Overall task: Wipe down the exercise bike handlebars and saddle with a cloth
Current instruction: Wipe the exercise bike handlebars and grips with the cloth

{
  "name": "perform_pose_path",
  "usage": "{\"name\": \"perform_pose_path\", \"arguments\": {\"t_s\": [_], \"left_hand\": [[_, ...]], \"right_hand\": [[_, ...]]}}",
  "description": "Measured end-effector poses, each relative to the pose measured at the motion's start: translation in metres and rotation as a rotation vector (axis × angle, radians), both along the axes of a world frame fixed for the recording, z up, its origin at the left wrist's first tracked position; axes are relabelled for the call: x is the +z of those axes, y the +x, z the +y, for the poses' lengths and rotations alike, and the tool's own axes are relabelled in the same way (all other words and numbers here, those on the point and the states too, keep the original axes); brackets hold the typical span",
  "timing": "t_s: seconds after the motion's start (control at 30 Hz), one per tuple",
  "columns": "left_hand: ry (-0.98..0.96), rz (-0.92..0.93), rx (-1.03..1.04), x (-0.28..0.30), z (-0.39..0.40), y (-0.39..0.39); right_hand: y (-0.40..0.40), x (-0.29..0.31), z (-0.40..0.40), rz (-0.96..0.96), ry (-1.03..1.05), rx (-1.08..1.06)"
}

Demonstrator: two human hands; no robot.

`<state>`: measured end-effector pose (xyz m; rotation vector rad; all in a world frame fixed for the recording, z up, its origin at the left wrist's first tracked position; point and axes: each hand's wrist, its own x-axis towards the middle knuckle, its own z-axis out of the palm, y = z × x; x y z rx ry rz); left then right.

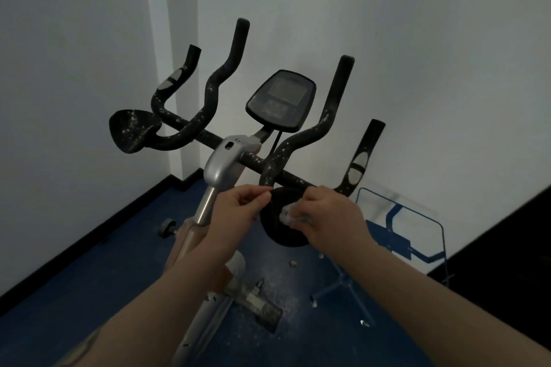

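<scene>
The black handlebars (190, 131) of the exercise bike fill the middle of the view, speckled with white dust, with several upright grips. A black elbow pad (131, 131) sits at their left end and another black elbow pad (283, 235) at the right, low down. My right hand (328, 217) presses a small whitish cloth (287, 215) onto the right pad. My left hand (238, 208) pinches that pad's left edge. The saddle is out of view.
A dark console (281, 100) stands behind the bars on a silver stem (222, 167). White walls meet in a corner behind the bike. A blue-framed clear stand (402, 235) is on the blue floor at the right, with debris scattered around a pedal (262, 310).
</scene>
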<state>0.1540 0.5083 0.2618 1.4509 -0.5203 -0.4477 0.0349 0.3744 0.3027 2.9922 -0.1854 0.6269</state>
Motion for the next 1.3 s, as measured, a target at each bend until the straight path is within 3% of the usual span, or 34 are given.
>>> {"name": "perform_pose_path", "arguments": {"t_s": [0.1, 0.17, 0.23, 0.27, 0.37, 0.47, 0.57, 0.63, 0.7, 0.77, 0.83, 0.9, 1.03, 1.1, 1.23, 1.3], "left_hand": [[0.009, -0.009, -0.017, 0.002, 0.001, 0.002], [0.021, 0.002, -0.044, 0.004, 0.002, 0.006], [0.039, 0.023, -0.076, 0.005, 0.002, 0.011], [0.038, 0.038, -0.09, 0.004, 0.003, 0.013], [0.026, 0.084, -0.097, 0.0, 0.002, 0.014], [0.029, 0.099, -0.097, 0.0, 0.002, 0.013], [0.029, 0.102, -0.102, 0.002, 0.002, 0.011], [0.034, 0.114, -0.097, 0.002, 0.004, 0.008], [0.036, 0.184, -0.112, 0.001, 0.008, 0.007], [-0.007, 0.337, -0.178, -0.001, 0.012, 0.007], [-0.088, 0.479, -0.228, -0.002, 0.015, 0.006], [-0.123, 0.526, -0.219, -0.001, 0.016, 0.004], [-0.134, 0.507, -0.195, 0.0, 0.017, -0.002], [-0.149, 0.505, -0.187, 0.001, 0.018, -0.004], [-0.182, 0.504, -0.208, 0.003, 0.02, -0.009], [-0.175, 0.513, -0.193, 0.004, 0.018, -0.01]], "right_hand": [[0.001, 0.025, 0.004, 0.337, 0.05, 0.038], [0.007, 0.049, -0.001, 0.519, 0.3, -0.007], [0.013, 0.057, -0.006, 0.396, 0.557, -0.036], [0.015, 0.052, -0.007, 0.269, 0.583, -0.073], [0.015, 0.011, 0.002, -0.085, 0.344, -0.207], [-0.001, -0.026, 0.021, -0.284, 0.096, -0.193], [-0.017, -0.044, 0.032, -0.269, -0.06, -0.086], [-0.024, -0.038, 0.031, -0.134, -0.064, 0.033], [-0.026, -0.021, 0.023, 0.057, 0.04, 0.135], [-0.02, 0.001, 0.013, 0.115, 0.3, 0.117], [-0.007, 0.014, 0.006, -0.147, 0.51, -0.003], [0.012, 0.012, 0.007, -0.391, 0.578, -0.171], [0.032, -0.028, 0.035, -0.433, 0.374, -0.327], [0.025, -0.036, 0.038, -0.443, 0.28, -0.275], [0.005, -0.009, 0.008, -0.043, 0.211, 0.152], [0.005, 0.004, -0.001, -0.039, 0.319, 0.106]]}}
